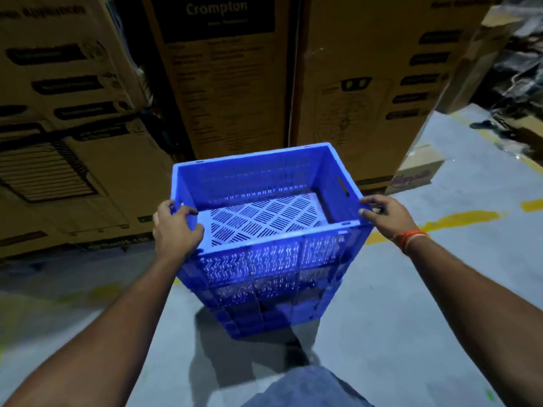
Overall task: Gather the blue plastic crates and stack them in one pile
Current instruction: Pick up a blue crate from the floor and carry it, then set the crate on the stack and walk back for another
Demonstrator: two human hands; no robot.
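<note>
From the head camera: the slotted blue plastic crate [264,207] sits topmost on a blue pile on the grey floor [411,304]. The left hand [173,227] curls over its left rim, the right hand [385,215] clamps the right rim, fingers wrapped tight.

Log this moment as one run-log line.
left hand: grips crate rim | right hand: grips opposite rim | blue crate: empty, upright, above floor | cardboard boxes behind

Single head cam, looks fwd and down, close over crate stack [264,230].
</note>
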